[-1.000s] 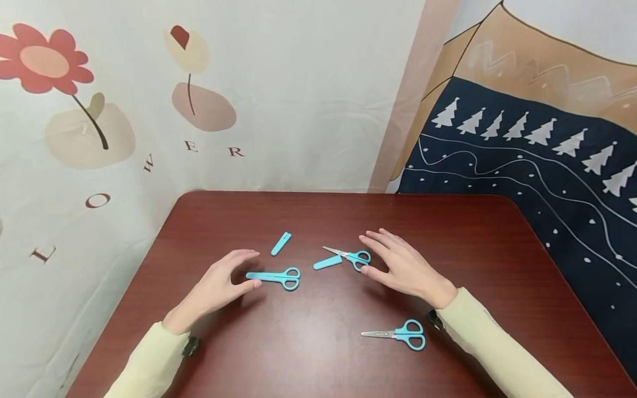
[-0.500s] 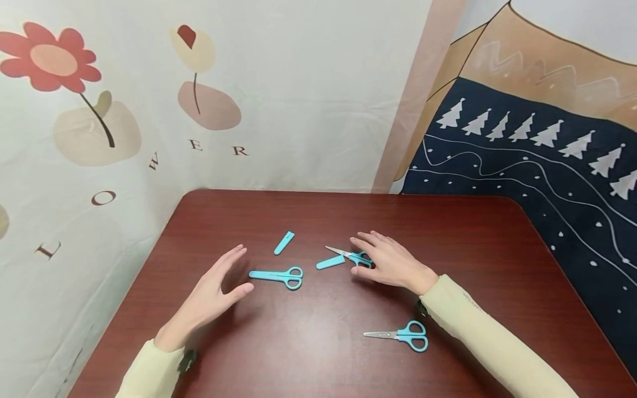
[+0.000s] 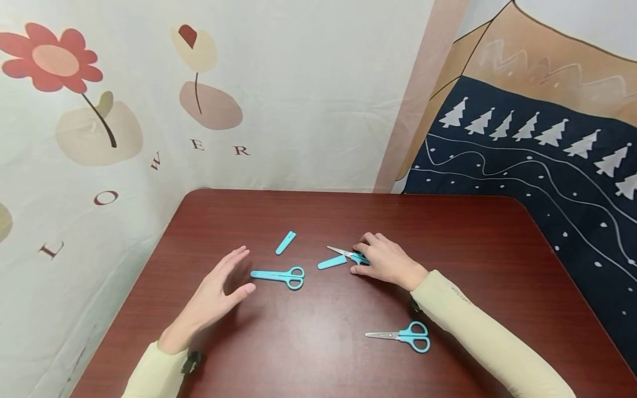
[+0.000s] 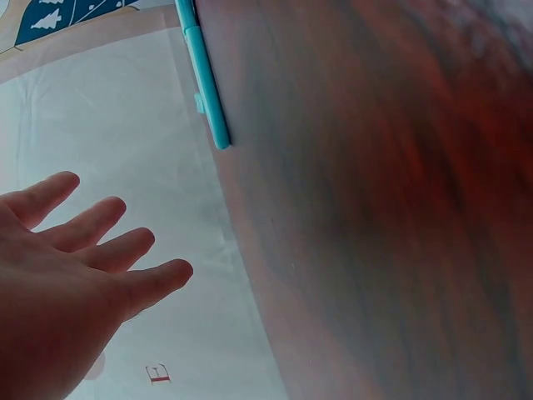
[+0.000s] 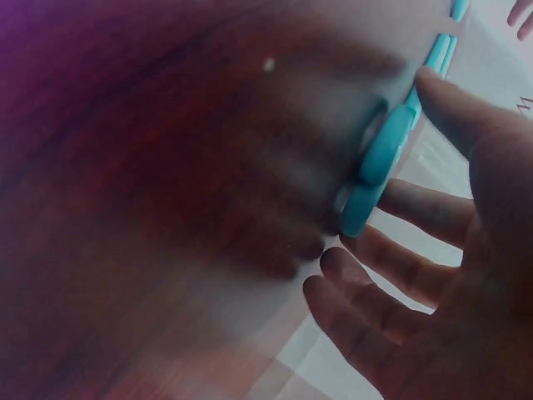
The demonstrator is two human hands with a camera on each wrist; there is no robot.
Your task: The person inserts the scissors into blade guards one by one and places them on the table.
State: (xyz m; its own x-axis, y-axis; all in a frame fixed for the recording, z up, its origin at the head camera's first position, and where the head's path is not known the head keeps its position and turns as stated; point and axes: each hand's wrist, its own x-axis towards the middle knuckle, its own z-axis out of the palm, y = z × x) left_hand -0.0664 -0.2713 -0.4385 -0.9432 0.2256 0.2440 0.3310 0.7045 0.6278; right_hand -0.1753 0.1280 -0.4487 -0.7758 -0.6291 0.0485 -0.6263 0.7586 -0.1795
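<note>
My right hand (image 3: 390, 262) is over the teal handles of small scissors (image 3: 355, 257), whose bare blades point left. In the right wrist view its fingers curve around those handles (image 5: 385, 154), the thumb near the blade side; no firm grip shows. A loose teal blade cover (image 3: 332, 262) lies just in front of these scissors. My left hand (image 3: 206, 301) hovers with spread fingers left of a second pair of scissors (image 3: 269, 275), its blades inside a cover. Nothing is in that hand, as the left wrist view also shows.
Another teal cover (image 3: 286, 243) lies farther back. A third pair of scissors (image 3: 405, 335), blades bare, sits nearer on the right. All rest on a dark red-brown table (image 3: 318, 215). Behind it hangs a printed cloth (image 3: 308, 110).
My right hand has moved left and down over the scissors' handles, its fingers curling more. My left hand has drawn back slightly from the covered scissors, its fingers spreading. The view has shifted a little.
</note>
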